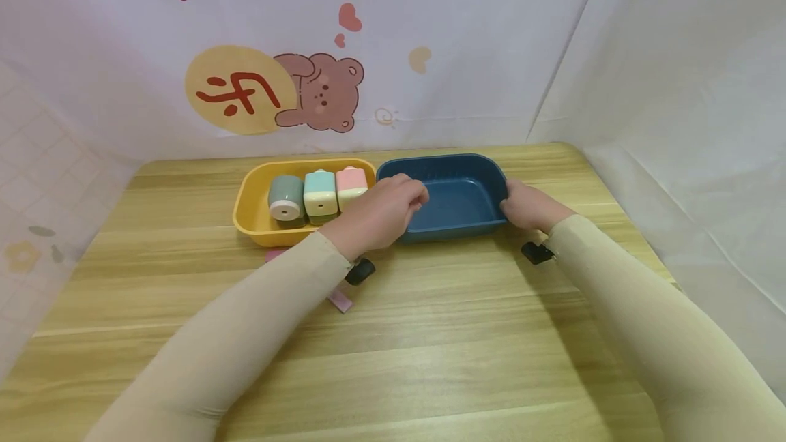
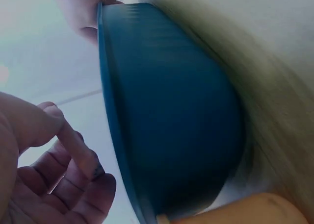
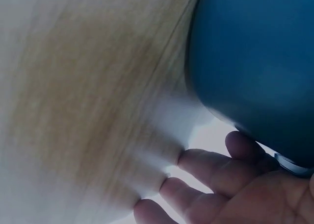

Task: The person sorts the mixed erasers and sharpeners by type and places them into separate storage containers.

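Note:
A blue plastic basin stands on the table, with nothing seen inside it in the head view. At its right end my right hand holds the rim. The right wrist view shows that hand's fingers against the basin's outer side; its thumb is hidden. Over the basin's left end hovers my left hand, its fingers loosely curled. A gap separates them from the rim in the left wrist view, and nothing is between them.
A yellow tray adjoins the basin's left. It bears a grey-green cylinder and two carton-shaped pieces, one blue and cream, one pink and cream. A flat pink piece lies partly under my left arm. A printed curtain hangs behind.

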A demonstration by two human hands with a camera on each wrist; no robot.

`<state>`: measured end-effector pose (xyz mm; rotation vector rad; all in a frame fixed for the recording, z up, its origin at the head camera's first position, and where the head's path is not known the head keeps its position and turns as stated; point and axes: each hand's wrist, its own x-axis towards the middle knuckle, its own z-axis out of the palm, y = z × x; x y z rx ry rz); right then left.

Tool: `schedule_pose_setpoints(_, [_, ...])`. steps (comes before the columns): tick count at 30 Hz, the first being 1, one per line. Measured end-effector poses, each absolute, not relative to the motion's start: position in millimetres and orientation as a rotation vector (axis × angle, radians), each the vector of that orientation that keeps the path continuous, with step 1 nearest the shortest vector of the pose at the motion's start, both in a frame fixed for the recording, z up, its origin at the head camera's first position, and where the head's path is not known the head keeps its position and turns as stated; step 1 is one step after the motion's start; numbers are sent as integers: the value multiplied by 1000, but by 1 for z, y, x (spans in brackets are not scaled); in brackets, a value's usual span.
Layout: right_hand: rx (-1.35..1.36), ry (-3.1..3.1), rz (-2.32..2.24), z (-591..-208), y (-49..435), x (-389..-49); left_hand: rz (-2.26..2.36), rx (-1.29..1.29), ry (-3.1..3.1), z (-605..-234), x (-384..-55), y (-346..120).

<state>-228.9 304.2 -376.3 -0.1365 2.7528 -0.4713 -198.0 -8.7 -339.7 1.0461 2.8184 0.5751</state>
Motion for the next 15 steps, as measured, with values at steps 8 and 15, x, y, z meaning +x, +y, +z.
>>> schedule_pose_setpoints(8, [-177,2777,-427,-380,304,-232,588,956,2745,-344,-224,12])
schedule_pose_setpoints(15, [-166,2769,-422,-376,303,-231,620,931,2730,-335,-247,22])
